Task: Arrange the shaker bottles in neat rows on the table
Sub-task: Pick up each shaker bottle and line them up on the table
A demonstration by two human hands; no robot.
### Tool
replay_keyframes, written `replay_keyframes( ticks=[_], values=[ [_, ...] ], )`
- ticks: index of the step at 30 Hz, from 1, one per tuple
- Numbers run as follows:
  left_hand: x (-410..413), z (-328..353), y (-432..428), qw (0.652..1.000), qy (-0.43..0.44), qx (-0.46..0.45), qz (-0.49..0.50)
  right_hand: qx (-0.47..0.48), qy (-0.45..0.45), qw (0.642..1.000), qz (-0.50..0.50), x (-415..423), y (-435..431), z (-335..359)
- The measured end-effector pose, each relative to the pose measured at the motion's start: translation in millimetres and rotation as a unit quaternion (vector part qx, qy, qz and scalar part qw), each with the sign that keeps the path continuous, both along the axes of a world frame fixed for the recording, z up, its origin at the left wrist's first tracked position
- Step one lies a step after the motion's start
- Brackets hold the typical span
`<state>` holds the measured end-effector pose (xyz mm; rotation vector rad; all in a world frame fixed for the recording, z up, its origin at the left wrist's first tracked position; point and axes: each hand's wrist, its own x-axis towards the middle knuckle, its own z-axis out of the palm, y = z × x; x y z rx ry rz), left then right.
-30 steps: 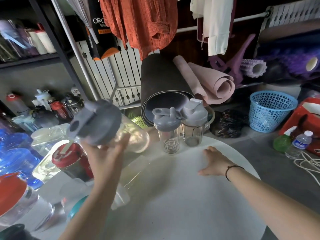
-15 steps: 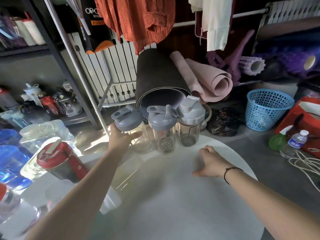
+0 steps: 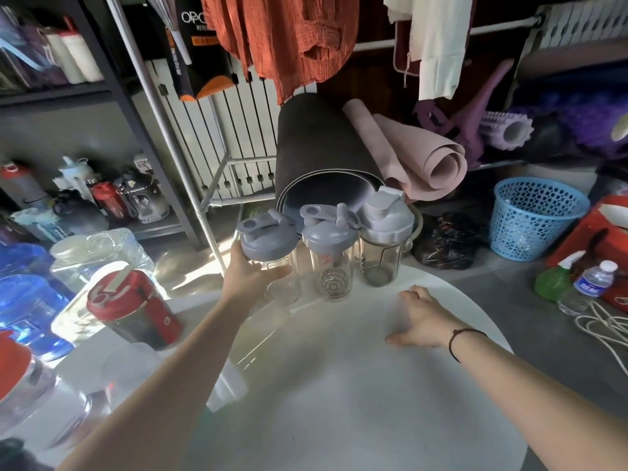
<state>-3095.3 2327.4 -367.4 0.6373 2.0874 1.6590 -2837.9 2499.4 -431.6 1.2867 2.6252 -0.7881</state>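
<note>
Since half a second ago little has shifted: the left hand (image 3: pixel 249 278) still clasps the clear shaker bottle with the grey lid (image 3: pixel 268 256), which now stands upright at the table's 12 o'clock edge, just beside the middle shaker bottle (image 3: pixel 329 256); a second ago it was tilted high in the air at 10 o'clock. The fingers wrap the transparent body just under the lid, thumb in front. The right hand (image 3: pixel 423 317) has stayed flat on the round white table (image 3: pixel 339 402) at about 2 o'clock, fingers loosely spread, holding nothing, a dark cord at its wrist. Three bottles form a row, the third, smoky-tinted one (image 3: pixel 384 246) at the right end. All have smooth grey plastic flip-cap lids; a coiled wire ball shows inside the middle one. At 9 o'clock a red-lidded shaker (image 3: pixel 132 307) leans, dark-bodied and glossy.
</note>
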Motion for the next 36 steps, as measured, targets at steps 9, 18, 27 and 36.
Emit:
replay_keyframes(
  ticks=[9, 18, 27, 36],
  values=[
    [10.3, -1.9, 2.4, 0.998, 0.062, -0.014, 0.001, -0.004, 0.011, 1.000, 0.000, 2.0, 0.4, -1.8],
    [12.1, -4.2, -2.8, 0.999, 0.029, -0.015, -0.042, -0.003, 0.002, 1.000, 0.002, 1.8, -0.2, -1.3],
    [18.3, 18.7, -69.3, 0.909, 0.063, -0.399, -0.100, -0.011, -0.008, 1.000, 0.006, 2.8, -2.0, 3.8],
    [62.7, 16.9, -110.7, 0.790, 0.279, -0.521, -0.163, 0.083, 0.051, 0.995, 0.023, 11.1, -38.8, 15.2]
  ],
)
